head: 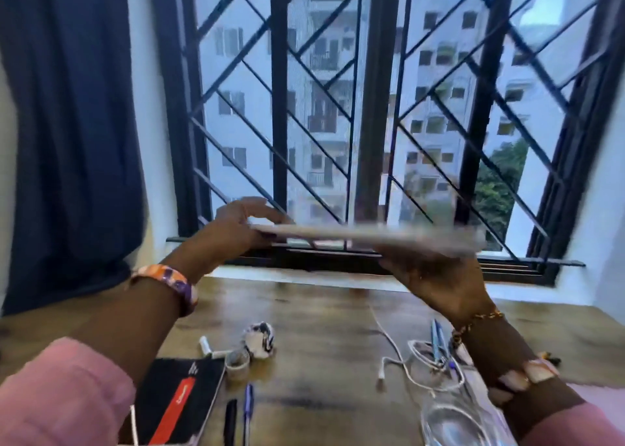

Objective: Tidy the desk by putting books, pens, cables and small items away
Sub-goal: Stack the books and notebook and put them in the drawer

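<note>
Pink sleeve [61,391]; book [368,239] (blurred) between both hands' fingers [247,209].

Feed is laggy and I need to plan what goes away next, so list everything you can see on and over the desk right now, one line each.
Flat book, blurred: 1, pale, held edge-on above the desk
Desk: 1, brown wood, below the window
Black notebook with red strip: 1, near left edge
Pens by the notebook: 2, one black, one blue, near centre
Blue pens: about 2, right of centre, on the cable
White cable: 1, tangled, right of centre
Tape roll: 1, pale, beside the notebook
Patterned scrunchie-like item: 1, white and dark, centre
Small white items: 2, left of the tape
Clear container: 1, near right
Curtain: 1, dark blue, left
Left hand: holds the book's left end
Right hand: supports the book from below
</note>
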`<action>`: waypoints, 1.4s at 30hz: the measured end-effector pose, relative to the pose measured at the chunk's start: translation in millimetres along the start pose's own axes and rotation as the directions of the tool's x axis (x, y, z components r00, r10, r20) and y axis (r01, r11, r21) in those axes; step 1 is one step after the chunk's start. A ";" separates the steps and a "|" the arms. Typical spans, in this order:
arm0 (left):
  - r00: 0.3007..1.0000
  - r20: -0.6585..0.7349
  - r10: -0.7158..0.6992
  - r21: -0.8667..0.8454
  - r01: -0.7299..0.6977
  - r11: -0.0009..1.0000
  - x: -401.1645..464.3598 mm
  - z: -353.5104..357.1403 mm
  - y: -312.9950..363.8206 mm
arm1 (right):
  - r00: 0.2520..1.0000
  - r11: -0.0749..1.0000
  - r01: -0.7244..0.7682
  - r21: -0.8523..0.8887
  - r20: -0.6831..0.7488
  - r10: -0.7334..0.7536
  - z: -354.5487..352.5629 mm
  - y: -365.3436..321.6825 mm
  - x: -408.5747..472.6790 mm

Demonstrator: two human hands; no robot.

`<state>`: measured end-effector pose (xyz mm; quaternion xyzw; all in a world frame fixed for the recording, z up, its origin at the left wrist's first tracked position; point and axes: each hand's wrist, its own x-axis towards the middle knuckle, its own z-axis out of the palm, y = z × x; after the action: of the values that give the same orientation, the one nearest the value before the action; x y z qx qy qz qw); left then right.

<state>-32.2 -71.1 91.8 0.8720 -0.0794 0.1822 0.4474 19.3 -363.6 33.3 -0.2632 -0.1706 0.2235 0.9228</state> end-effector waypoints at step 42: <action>0.718 0.459 -0.524 0.779 -0.042 0.625 -263.7 153.5 -40.7 | 0.921 -0.747 -0.008 -0.665 -0.296 0.253 -32.3 185.6 -226.7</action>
<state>-224.9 -177.9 -123.2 0.9827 -0.0208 -0.1832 0.0155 -217.5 -349.4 -141.7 -0.9540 -0.2767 0.1119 0.0281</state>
